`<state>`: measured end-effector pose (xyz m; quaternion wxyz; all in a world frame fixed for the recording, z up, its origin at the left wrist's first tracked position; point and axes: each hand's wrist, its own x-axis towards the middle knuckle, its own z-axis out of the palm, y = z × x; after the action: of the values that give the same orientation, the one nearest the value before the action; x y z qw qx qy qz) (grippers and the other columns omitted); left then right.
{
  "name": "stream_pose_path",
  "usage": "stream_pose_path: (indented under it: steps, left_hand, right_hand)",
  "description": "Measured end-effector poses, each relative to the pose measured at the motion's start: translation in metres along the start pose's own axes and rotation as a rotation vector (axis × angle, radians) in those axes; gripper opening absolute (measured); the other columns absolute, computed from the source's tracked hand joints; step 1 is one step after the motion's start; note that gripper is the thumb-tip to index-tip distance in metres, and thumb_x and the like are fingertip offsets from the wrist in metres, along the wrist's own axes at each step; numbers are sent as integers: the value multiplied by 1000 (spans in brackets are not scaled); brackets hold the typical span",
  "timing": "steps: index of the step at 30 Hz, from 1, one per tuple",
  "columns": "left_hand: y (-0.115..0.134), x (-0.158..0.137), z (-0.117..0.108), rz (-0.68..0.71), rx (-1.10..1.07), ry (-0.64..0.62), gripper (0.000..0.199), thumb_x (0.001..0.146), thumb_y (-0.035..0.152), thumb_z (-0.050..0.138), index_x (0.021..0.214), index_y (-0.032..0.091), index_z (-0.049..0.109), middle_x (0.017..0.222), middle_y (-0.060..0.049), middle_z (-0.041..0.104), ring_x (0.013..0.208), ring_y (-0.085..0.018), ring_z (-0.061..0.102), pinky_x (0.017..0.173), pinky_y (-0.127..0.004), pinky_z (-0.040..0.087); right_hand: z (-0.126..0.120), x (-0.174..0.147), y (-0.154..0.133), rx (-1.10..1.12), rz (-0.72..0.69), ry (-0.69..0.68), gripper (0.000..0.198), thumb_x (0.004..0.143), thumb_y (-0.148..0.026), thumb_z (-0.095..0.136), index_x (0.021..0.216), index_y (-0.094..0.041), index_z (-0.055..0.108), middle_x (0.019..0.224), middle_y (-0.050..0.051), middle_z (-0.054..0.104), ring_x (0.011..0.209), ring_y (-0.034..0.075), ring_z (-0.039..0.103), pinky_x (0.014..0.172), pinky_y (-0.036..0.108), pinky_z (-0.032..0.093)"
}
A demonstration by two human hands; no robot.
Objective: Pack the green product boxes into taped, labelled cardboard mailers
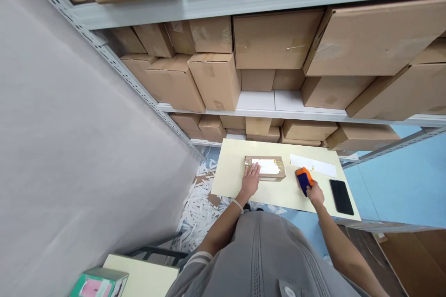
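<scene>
Rests the nearer left hand [251, 180], with fingers slightly spread, upon the brown oblong cardboard box [269, 167], lying with its long axis left-to-right on the flat pale yellow tabletop [278, 195], and grips in the right hand [315, 193], apart at the box's right, a boxy orange-and-purple device [304, 181].

Carton [266, 167] on table [228, 167], handheld tool [304, 181] to its right, paper strip [322, 167] behind tool, phone [342, 197] farther right, shelving [223, 113] beyond.

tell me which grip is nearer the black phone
Right. The right grip, holding the orange and blue tool, is just left of the black phone; the left grip is farther off, on the cardboard box.
</scene>
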<state>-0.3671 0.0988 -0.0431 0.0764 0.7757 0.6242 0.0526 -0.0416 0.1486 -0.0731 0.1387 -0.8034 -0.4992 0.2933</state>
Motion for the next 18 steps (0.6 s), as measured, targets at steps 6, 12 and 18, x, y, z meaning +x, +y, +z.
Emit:
stream_pose_path:
  steps: [6, 12, 18]
  left_hand:
    - [3, -1, -4, -26, -86, 4, 65, 95, 24, 33, 156, 17, 12, 162, -6, 18, 151, -21, 14, 124, -49, 9]
    - [8, -2, -9, -61, -245, 42, 65, 93, 20, 35, 155, 19, 18, 161, -6, 23, 151, -21, 14, 124, -49, 7]
    - [5, -4, -18, -45, -315, 9, 62, 92, 20, 35, 154, 17, 25, 161, -6, 24, 151, -21, 15, 125, -47, 8]
  right_hand:
    - [-41, 34, -61, 384, -318, 112, 53, 87, -37, 37, 127, -11, 58, 122, 18, 65, 113, 29, 59, 95, 41, 44]
    - [-43, 32, -162, 666, -458, 7, 50, 80, -55, 49, 94, -15, 75, 95, 10, 74, 88, 25, 63, 77, 31, 47]
    - [-9, 23, -187, 471, -490, -171, 58, 73, -71, 55, 72, -16, 73, 57, 2, 63, 58, 18, 55, 59, 28, 41]
